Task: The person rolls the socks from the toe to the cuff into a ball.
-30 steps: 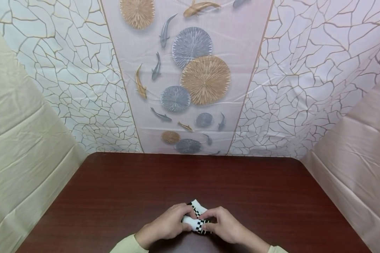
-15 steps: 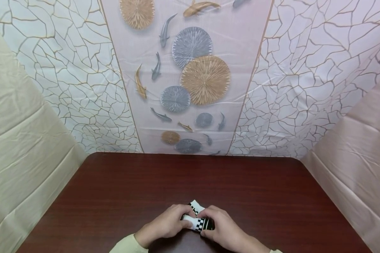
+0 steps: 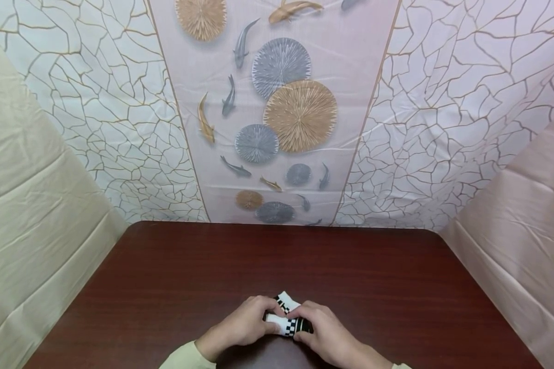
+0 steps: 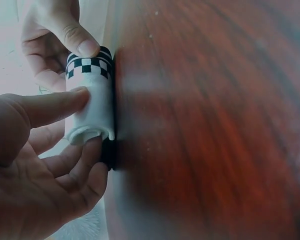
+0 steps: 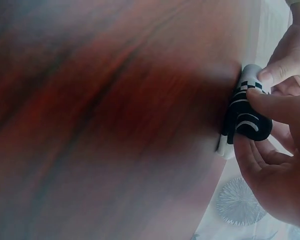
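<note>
In the head view a white sock [image 3: 276, 323] with a black-and-white checkered band and a black end lies rolled up near the table's front edge. A flat white-and-checkered part [image 3: 287, 302] sticks out beyond the roll on its far side. My left hand [image 3: 248, 323] grips the white end, thumb on the near side and fingers beyond. At the black striped end, my right hand [image 3: 325, 328] pinches the roll between thumb and fingers. The left wrist view shows the coiled white end [image 4: 90, 112] with a fingertip at its opening. A black spiral end [image 5: 252, 122] faces the right wrist camera.
A dark red-brown wooden table [image 3: 277, 261] with rounded far corners lies under both hands. Behind it hangs a patterned cloth [image 3: 300, 118] with fish and round motifs. Beige cloth walls [image 3: 41, 205] slope down on both sides.
The right hand has shifted its grip at the black end, its thumb and forefinger now closer round the roll, and more of the black shows. The left hand has hardly moved.
</note>
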Motion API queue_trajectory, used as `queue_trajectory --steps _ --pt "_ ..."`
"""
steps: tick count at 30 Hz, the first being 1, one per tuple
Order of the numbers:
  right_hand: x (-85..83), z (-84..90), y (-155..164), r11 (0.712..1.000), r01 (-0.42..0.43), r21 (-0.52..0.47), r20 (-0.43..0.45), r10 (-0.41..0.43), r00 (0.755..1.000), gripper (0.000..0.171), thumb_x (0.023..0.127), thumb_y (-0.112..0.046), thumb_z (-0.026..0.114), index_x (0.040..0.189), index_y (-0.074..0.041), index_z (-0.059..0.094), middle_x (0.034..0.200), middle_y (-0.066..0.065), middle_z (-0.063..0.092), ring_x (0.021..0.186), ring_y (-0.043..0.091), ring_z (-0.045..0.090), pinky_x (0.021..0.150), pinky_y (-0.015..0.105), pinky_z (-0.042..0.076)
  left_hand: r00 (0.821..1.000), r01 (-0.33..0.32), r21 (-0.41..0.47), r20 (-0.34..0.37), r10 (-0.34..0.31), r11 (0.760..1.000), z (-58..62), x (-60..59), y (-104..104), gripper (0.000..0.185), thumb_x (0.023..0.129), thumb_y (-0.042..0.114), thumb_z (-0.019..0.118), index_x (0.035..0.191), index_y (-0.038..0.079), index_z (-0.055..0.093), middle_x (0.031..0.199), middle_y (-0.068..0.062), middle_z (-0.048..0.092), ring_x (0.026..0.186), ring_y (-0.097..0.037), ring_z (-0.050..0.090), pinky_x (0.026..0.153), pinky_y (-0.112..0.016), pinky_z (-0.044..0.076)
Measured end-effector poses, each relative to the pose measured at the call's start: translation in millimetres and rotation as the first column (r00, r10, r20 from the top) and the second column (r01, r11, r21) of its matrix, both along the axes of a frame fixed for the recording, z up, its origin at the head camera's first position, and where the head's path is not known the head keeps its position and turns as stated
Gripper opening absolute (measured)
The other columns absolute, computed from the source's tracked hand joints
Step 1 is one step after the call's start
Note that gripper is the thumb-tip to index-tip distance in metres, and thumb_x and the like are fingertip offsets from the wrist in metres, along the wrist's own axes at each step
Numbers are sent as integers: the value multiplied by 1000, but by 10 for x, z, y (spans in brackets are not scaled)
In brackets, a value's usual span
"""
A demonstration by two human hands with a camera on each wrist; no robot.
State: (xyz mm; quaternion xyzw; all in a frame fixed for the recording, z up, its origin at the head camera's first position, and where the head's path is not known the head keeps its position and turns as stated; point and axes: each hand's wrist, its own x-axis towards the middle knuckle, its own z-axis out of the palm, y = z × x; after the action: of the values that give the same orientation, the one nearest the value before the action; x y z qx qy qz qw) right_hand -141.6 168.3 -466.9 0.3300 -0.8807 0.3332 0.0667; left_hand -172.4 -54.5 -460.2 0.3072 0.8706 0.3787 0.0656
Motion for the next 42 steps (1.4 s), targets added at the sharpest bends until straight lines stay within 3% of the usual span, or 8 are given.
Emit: queue_trajectory --steps 6,15,21,30,36,42 --pt "-21 22 4 1000 5 -17 47 -5 999 31 78 -7 84 107 -16 74 101 -7 68 94 5 63 82 30 53 998 -29 -45 -49 26 999 14 4 -1 18 78 14 85 91 21 76 85 16 55 81 -2 51 75 -23 43" --pt "-56 58 34 999 34 -13 191 -31 981 25 83 -14 81 107 -17 76 105 -6 71 98 6 62 82 30 52 994 9 -73 -108 -17 997 9 7 -1 36 68 8 89 93 24 70 87 17 54 86 -3 50 78 -23 43" --pt "-74 73 50 999 32 -7 211 -30 977 24 84 -14 80 107 -17 76 106 -6 72 98 6 62 83 30 52 991 13 -100 -133 -27 995 9 6 1 33 72 5 85 95 24 71 90 18 59 88 -3 52 78 -24 44" --pt "-80 85 56 1000 24 8 201 -25 979 25 83 -13 81 108 -13 76 103 -7 71 96 6 63 82 30 52 991 49 -74 -122 -58 996 6 -16 -18 19 83 10 78 98 22 77 93 16 67 91 -1 59 81 -26 48" --pt "-45 65 24 1000 17 21 100 -19 995 30 79 -12 85 107 -12 75 101 -8 66 93 6 61 81 29 53 993 50 -75 -105 -57 996 -3 -31 -17 19 85 8 76 101 19 78 96 14 70 93 0 60 81 -25 50" --pt "-13 25 2 999 26 40 30 -27 999 41 75 -10 88 110 -18 68 104 -10 59 94 4 57 82 28 52 996 38 -68 -72 -42 997 19 -34 -17 20 86 6 75 101 18 79 96 15 71 90 1 60 78 -23 50"
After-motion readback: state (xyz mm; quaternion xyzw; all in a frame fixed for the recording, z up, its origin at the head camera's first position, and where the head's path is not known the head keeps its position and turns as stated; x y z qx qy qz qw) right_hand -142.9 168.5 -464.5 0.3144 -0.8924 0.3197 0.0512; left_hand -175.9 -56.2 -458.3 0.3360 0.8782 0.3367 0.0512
